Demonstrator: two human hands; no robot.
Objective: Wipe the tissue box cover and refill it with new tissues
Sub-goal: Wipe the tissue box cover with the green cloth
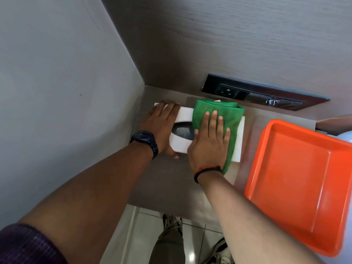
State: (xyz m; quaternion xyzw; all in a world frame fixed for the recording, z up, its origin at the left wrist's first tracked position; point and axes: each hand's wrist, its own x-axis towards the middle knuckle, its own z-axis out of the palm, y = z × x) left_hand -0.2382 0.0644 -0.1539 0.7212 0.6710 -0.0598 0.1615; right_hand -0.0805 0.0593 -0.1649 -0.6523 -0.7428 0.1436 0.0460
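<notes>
A person wipes a white cover (182, 113) at the centre of the frame, where it lies flat on a brown worktop (167, 185) tucked into the corner of two grey walls. The right hand (209, 143) lies flat, fingers spread, pressing a folded green cloth (228, 119) onto the right half of the cover's top; it pins the cloth under the palm and does not pinch it. The left hand (162, 126), a dark watch (145, 140) on its wrist, is spread open over the cover's left end, fingers reaching the far edge and thumb at the near edge, bracing it. The dark oval slot (181, 131) shows between the two hands, and no tissue can be seen in it. An empty orange tray (297, 180) sits just beside the cover at the right of the frame; a dark socket panel (247, 92) is set in the wall above.

To do this step well, the bracing hand should probably keep firm downward weight so the light cover does not skid, while the cloth travels in long overlapping strokes from end to end, then round the slot's rim and down the sides. The part under the left hand will need the hands to swap ends. No new tissues are in view, so refilling appears not yet begun.
</notes>
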